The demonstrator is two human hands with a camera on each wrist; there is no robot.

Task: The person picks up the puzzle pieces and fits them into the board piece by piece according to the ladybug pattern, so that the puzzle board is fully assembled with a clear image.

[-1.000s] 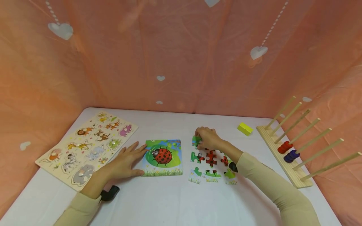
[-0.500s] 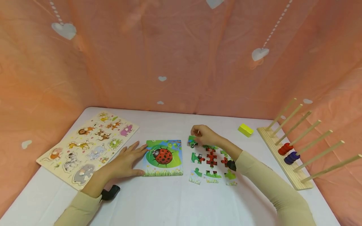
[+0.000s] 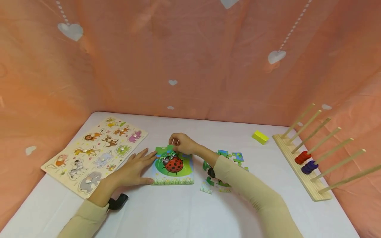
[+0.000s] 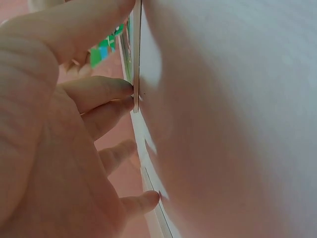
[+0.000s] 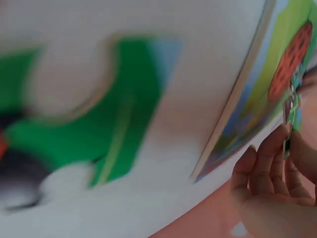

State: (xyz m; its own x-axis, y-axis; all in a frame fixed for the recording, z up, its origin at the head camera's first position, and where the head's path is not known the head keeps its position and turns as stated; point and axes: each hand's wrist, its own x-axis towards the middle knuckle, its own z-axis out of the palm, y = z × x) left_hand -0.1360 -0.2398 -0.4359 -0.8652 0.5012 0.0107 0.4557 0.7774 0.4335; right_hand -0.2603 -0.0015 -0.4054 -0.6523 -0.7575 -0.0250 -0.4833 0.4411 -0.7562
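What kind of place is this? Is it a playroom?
It might be a play corner, though I can't tell what building it's in. There's a ladybug puzzle on a white table, an animal puzzle board, and a peach cloth with white hearts behind.

No readable text or numbers.

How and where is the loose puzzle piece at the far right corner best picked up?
Probably by its far right corner, coming from above on the far side. The corner piece lies flat, and its two straight edges meet there with no other piece along them. Another piece sits close on its left, and the right sleeve crosses the near side.
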